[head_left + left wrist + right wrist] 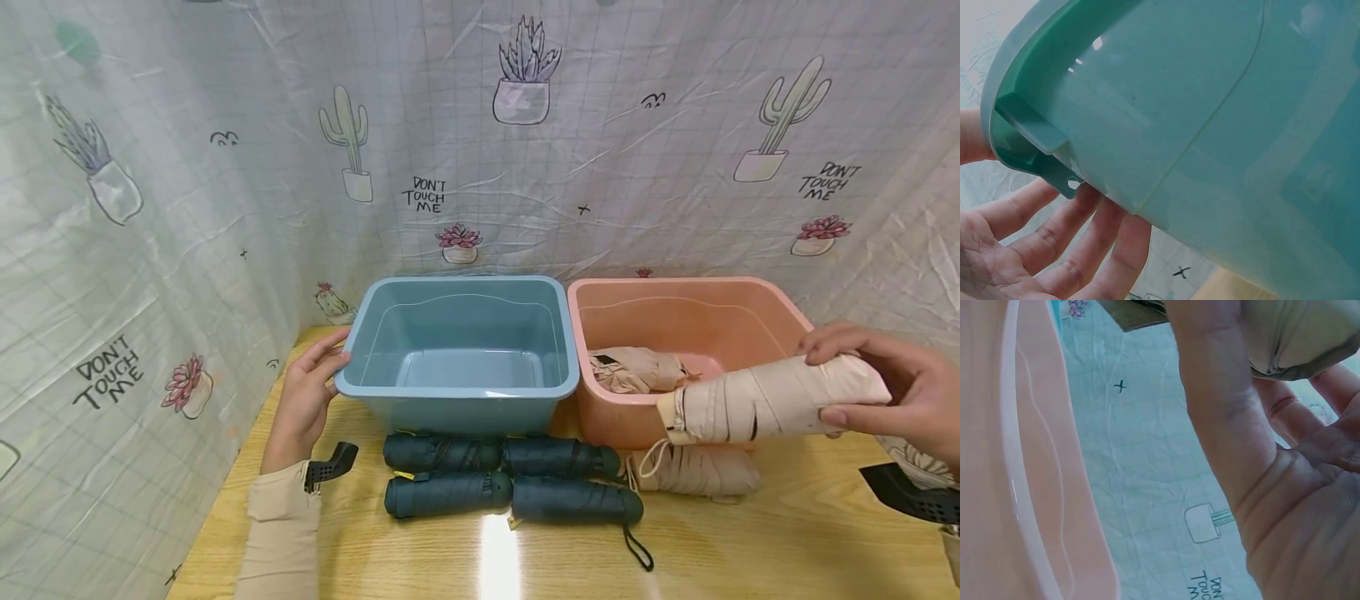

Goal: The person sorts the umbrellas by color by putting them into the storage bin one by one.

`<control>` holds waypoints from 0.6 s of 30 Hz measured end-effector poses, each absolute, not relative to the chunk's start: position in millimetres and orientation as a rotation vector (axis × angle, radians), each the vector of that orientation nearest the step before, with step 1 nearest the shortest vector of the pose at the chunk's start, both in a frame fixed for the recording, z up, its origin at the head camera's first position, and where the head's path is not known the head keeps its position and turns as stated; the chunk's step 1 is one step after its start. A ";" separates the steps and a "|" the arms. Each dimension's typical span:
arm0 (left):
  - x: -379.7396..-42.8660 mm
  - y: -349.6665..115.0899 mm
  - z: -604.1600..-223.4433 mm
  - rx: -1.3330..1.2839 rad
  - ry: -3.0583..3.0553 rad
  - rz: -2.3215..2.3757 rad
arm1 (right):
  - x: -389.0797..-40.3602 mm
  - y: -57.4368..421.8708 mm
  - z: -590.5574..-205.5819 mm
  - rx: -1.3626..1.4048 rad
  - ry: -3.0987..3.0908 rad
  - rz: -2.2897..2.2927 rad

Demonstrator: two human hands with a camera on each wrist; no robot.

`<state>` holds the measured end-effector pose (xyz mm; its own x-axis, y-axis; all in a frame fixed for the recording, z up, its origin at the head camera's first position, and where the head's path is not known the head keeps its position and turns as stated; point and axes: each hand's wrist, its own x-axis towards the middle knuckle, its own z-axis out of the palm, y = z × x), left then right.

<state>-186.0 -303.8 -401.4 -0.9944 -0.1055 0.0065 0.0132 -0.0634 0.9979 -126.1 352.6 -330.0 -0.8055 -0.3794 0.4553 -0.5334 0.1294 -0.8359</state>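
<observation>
My right hand (900, 375) grips a beige folded umbrella (772, 398) by one end, thumb below and fingers over the top. The umbrella is held over the front rim of the pink bin (682, 287), its wrist loop hanging from the left end. In the right wrist view, the umbrella's end (1297, 337) shows beyond the thumb. My left hand (303, 396) touches the left side of the blue bin (457, 392). Its fingers (1129, 244) lie extended against the outer wall under the rim. Inside the pink bin lies another beige umbrella (637, 369).
Several dark folded umbrellas (577, 500) lie in two rows on the wooden table (405, 567) before the blue bin. A further beige umbrella (705, 472) lies before the pink bin. Behind both bins hangs a printed curtain (480, 150).
</observation>
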 end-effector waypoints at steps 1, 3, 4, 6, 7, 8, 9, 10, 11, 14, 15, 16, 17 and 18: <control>-185.9 -304.1 -401.4 0.104 -2.092 -2.229 | -128.5 352.7 -330.0 0.939 -2.235 1.788; -186.0 -304.0 -401.4 0.102 -2.093 -2.226 | -132.2 352.5 -329.4 0.934 -2.219 1.806; -186.3 -303.8 -401.4 0.101 -2.093 -2.225 | -133.6 352.1 -328.8 0.924 -2.218 1.799; -186.8 -303.4 -401.6 0.098 -2.091 -2.231 | -136.1 350.7 -326.6 0.892 -2.237 1.757; -187.1 -303.2 -401.8 0.096 -2.091 -2.232 | -137.4 349.7 -325.1 0.882 -2.241 1.753; -187.2 -303.1 -402.0 0.094 -2.091 -2.234 | -138.7 348.7 -323.5 0.872 -2.244 1.753; -187.3 -303.1 -402.2 0.094 -2.094 -2.233 | -139.9 347.5 -321.6 0.865 -2.244 1.762; -187.3 -303.1 -402.4 0.096 -2.095 -2.234 | -140.8 346.4 -319.7 0.853 -2.245 1.788; -187.3 -303.3 -402.6 0.096 -2.096 -2.235 | -141.7 345.2 -317.6 0.836 -2.257 1.798; -187.0 -303.8 -402.9 0.099 -2.094 -2.232 | -144.6 342.0 -310.9 0.757 -2.299 1.848; -186.9 -303.9 -402.8 0.100 -2.092 -2.231 | -145.5 341.1 -308.6 0.716 -2.325 1.841; -186.9 -304.1 -402.8 0.100 -2.089 -2.231 | -146.6 340.3 -306.2 0.677 -2.359 1.817; -186.9 -304.2 -402.7 0.098 -2.088 -2.230 | -148.2 339.4 -304.1 0.651 -2.384 1.788; -186.9 -304.2 -402.5 0.097 -2.087 -2.229 | -149.9 338.5 -302.0 0.628 -2.394 1.793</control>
<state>-186.9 -304.2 -402.5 -0.9942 -0.1064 0.0127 0.0196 -0.0645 0.9977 -149.9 338.5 -302.0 -0.9121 -0.2715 0.3072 -0.3711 0.2284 -0.9001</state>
